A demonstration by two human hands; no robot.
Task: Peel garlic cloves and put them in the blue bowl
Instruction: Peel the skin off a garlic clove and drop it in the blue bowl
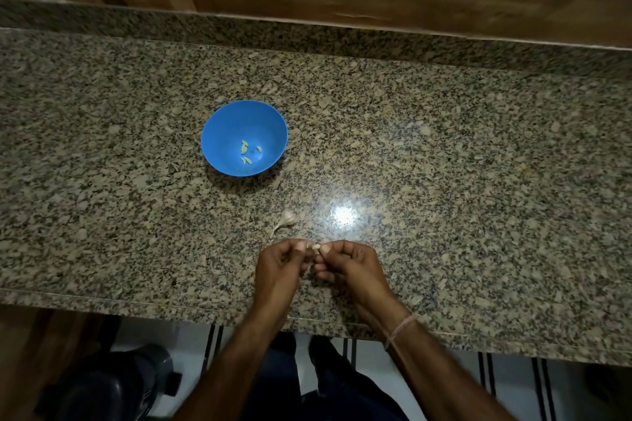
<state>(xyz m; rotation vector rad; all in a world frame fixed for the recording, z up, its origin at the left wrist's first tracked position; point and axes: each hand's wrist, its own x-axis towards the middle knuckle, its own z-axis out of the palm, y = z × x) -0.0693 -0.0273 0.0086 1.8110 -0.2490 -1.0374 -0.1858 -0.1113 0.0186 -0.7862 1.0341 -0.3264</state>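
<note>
**Clove pinched between both hands, near edge**

Your left hand (280, 261) and right hand (345, 263) both pinch one garlic clove (316, 245) at the fingertips, above the worktop (444, 147). Garlic bulb remnant (286, 219) lies just beyond on the left. Blue bowl (219, 133) sits farther left, peeled cloves (247, 152) inside.

I see only a pale tip of the clove (316, 245). The fingertips of the left hand (278, 265) and right hand (345, 263) cover the rest, so I cannot tell how much skin is on it. The pieces (245, 148) in the bowl (222, 126) are too small to count. The counter (444, 147) runs off both side edges. The bottom edge cuts both forearms. A dark object (113, 383) below the counter is too dim to identify.
</note>
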